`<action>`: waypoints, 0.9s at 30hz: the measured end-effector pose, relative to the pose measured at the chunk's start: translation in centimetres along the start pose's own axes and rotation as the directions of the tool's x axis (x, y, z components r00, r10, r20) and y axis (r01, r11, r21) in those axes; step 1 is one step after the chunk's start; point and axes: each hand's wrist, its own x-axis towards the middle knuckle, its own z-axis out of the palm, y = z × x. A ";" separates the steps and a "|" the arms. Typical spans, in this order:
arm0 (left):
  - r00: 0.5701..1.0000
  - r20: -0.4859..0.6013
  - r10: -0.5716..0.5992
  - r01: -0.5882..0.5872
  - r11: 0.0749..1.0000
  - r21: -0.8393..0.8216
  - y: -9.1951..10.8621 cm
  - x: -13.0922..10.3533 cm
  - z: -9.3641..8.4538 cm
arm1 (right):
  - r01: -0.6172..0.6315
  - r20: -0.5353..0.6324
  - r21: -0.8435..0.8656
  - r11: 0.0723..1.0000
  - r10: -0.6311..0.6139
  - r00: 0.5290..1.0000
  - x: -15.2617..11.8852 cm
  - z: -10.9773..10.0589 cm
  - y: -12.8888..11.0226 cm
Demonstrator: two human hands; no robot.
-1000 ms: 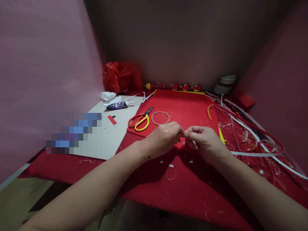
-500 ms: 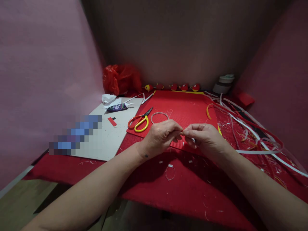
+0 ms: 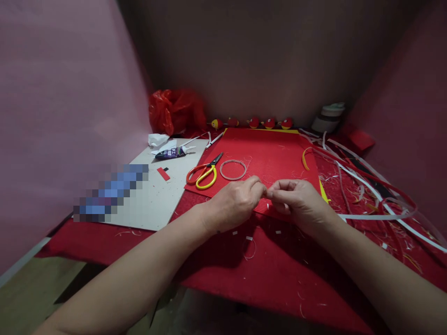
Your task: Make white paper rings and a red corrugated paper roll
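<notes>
My left hand [image 3: 239, 200] and my right hand [image 3: 295, 197] meet fingertip to fingertip above the near edge of a red corrugated sheet [image 3: 268, 153]. Both have their fingers pinched together. Whatever sits between the fingertips is too small and too covered to make out. Just beyond my left hand lies a thin pale ring [image 3: 233, 170] on the sheet. To its left rest scissors [image 3: 206, 172] with one red and one yellow handle, blades pointing away. A finer loop of thread [image 3: 249, 249] with a small white tab lies on the red cloth below my hands.
A grey board [image 3: 146, 204] at left carries a glue tube [image 3: 171, 153] and red scraps [image 3: 163, 174]. A red plastic bag [image 3: 176, 111], several small red bird figures [image 3: 268, 123] and a lidded cup [image 3: 328, 117] line the back. Loose strips [image 3: 377, 195] tangle at right.
The left hand has rolled so its back faces up more and its fingers are curled tighter. The right hand stays almost in place. The whole view has shifted slightly.
</notes>
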 end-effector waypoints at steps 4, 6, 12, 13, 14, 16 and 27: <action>1.000 0.018 0.002 -0.002 1.000 0.018 0.0 -0.1 -0.1 | -0.025 0.042 0.027 0.999 0.024 0.999 0.1 -0.1 0.5; 1.000 0.004 0.003 -0.003 1.000 0.000 -0.1 -0.2 0.0 | -0.027 0.039 0.025 0.999 0.026 0.999 0.2 -0.1 0.6; 0.996 -0.087 -0.015 0.001 0.987 -0.161 -0.6 0.0 0.6 | -0.012 0.009 0.017 1.000 0.012 1.000 0.2 0.0 0.6; 0.995 -0.098 -0.025 0.007 0.984 -0.178 -0.6 0.0 0.7 | -0.005 0.011 0.026 1.000 0.004 1.000 0.2 0.0 0.6; 0.994 -0.104 -0.034 0.014 0.982 -0.190 -0.6 0.0 0.7 | 0.001 0.009 0.035 0.999 -0.001 1.000 0.2 0.0 0.6; 0.992 -0.110 -0.059 0.033 0.974 -0.223 -0.6 0.1 0.7 | 0.004 -0.009 0.051 0.999 -0.004 1.000 0.2 0.0 0.6; 0.943 0.002 -0.333 0.211 0.591 -0.779 0.1 0.5 0.1 | 0.044 -0.011 0.162 0.986 -0.043 0.999 0.1 0.2 0.3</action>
